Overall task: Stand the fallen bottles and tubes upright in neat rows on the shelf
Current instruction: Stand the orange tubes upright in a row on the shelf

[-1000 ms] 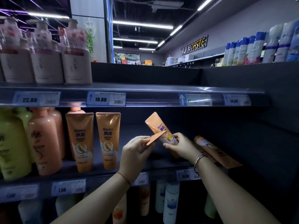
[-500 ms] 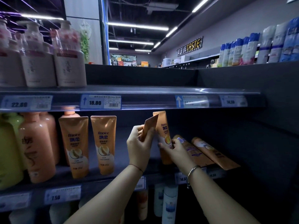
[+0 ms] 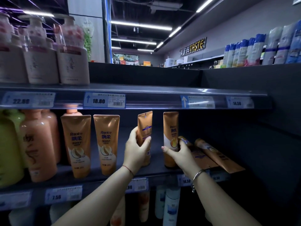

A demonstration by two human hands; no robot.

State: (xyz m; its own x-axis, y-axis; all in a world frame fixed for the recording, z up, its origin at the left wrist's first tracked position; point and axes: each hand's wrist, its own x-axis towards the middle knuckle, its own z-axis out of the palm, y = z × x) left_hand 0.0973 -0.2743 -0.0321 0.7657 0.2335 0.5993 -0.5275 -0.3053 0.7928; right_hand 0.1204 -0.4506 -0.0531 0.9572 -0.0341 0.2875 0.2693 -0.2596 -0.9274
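Note:
My left hand (image 3: 136, 150) grips an orange tube (image 3: 145, 126) that stands upright on the middle shelf (image 3: 156, 170), its back label facing me. My right hand (image 3: 177, 152) grips a second orange tube (image 3: 170, 126), also upright, a short gap to the right of the first. To the left, two more orange Rejoice tubes (image 3: 76, 144) (image 3: 106, 142) stand upright side by side. Right of my right hand, two orange tubes (image 3: 200, 154) (image 3: 218, 155) lie flat on the shelf, their ends poking over its front edge.
Orange and green bottles (image 3: 37, 144) stand at the left of the middle shelf. Pump bottles (image 3: 71, 54) line the top shelf on the left. A price-tag rail (image 3: 104, 100) runs above the tubes. White bottles (image 3: 171, 207) stand on the shelf below. A dark side panel (image 3: 260, 128) closes the right.
Both tubes went from being held tilted close together to standing upright and apart on the shelf. My left hand moved its tube to the left; my right hand set its tube down.

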